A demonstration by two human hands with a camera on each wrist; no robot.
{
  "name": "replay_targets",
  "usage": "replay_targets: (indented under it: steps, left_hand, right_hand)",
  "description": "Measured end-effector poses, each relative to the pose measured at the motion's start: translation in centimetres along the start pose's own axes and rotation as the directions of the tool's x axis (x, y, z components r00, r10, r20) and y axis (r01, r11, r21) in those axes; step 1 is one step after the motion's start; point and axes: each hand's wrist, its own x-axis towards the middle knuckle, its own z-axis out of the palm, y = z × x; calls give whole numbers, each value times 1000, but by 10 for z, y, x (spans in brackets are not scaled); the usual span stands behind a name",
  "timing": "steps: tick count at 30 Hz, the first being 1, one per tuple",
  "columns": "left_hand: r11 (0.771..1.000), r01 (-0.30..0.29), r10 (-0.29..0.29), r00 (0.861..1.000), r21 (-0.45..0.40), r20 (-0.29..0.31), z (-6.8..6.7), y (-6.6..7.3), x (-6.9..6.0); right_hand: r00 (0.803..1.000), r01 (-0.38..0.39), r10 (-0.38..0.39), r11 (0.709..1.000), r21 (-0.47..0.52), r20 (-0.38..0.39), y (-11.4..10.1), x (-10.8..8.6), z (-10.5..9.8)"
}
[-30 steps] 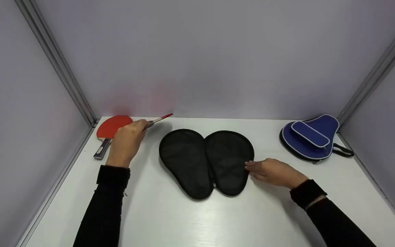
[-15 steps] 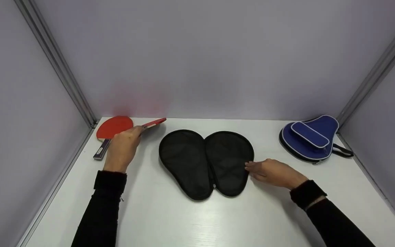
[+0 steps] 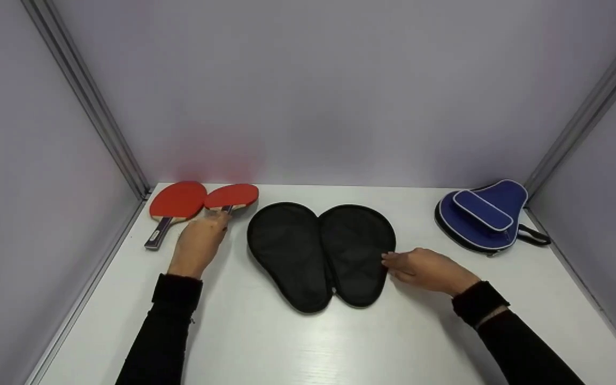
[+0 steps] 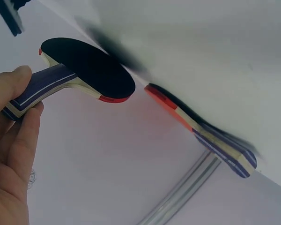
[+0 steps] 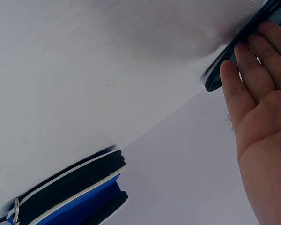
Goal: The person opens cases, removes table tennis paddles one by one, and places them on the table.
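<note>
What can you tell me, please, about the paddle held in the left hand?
The paddle has a red upper face, a black underside, pale, wood-like edges and a purple-blue handle with a white stripe. The left hand grips the handle. Tilted, it points blade-forward, beside the other paddle. Whether it touches the table is unclear.

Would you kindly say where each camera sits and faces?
Head: worn on the head, looking forward and down at black case; left hand, right hand, sleeves show.
Left wrist: worn there, facing held paddle and second paddle; left hand shows.
Right wrist: worn there, facing blue case and black case's edge; right hand shows.
Head and left wrist share both paddles.
</note>
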Motion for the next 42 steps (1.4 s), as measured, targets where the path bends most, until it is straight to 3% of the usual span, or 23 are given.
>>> replay_targets:
  steps: [12,22,30,42]
  left_hand:
    - [999,30,-27,994,-30,110,11,-2,-4]
    - [999,44,-37,972,-25,231,18,-13,-11]
    - [999,49,-42,965,-20,258,20,-22,-15]
    - [995,81,-60,953,-58,298,12,-18,-14]
  right_hand:
    - [1000,7,-7,1000,0,5,-1,1,-1]
    - [1000,17,-17,1000,-21,2,-2,2,-2]
    - [1000,20,-20,1000,-20,-4,-3,2,-3]
    - [1000,21,-21,999,-38,4,-2,2,-1]
